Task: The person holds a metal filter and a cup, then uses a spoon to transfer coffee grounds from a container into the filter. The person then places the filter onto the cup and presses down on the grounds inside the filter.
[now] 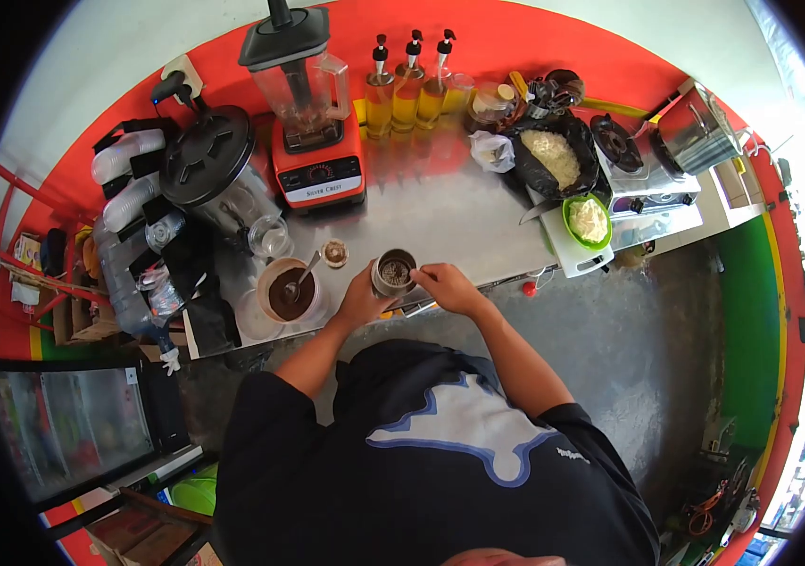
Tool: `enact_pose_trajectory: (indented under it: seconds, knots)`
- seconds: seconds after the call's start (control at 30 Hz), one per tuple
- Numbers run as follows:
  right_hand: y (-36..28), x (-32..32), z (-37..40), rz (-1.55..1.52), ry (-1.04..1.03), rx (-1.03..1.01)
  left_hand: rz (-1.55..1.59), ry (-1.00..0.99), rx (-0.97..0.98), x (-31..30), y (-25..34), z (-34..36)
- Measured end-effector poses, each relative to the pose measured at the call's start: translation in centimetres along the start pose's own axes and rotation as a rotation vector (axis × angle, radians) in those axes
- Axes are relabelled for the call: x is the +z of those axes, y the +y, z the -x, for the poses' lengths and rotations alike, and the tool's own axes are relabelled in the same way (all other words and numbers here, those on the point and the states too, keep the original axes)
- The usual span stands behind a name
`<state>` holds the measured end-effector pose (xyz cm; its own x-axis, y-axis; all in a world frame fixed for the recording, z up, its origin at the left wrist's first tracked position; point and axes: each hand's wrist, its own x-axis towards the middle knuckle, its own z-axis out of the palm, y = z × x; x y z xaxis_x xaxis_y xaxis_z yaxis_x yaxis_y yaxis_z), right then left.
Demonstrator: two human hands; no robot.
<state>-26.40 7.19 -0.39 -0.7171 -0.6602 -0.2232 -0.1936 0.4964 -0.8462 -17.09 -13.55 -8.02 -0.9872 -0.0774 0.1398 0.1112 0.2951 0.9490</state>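
A small metal cup (393, 273) with a dark inside is held over the front edge of the steel counter. My left hand (361, 298) is wrapped round its left side. The fingers of my right hand (446, 287) are closed at the cup's right rim; part of the grip is hidden. Left of the cup stands a tub of brown powder (288, 291) with a metal spoon (302, 275) in it. A small open container (334, 253) with brown residue sits between tub and cup. A clear round lid (257, 315) lies by the tub.
A red blender (319, 170), pump bottles (406, 98) and a large black-lidded container (214, 179) line the back and left. To the right are a black bag of pale shreds (553, 158), a green bowl (588, 223), a knife (536, 211) and a stove with a pot (695, 132).
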Motion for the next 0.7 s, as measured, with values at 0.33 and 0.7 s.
enact_pose_trajectory:
  seconds: [0.33,0.7]
  knots:
    - [-0.6,1.2,0.9,-0.034,0.159,-0.059,-0.127,0.031,0.047,1.0,-1.5,1.1]
    - [-0.7,0.4,0.2,0.012,0.124,-0.039,-0.158,-0.018,-0.076,0.2,-0.5,0.6]
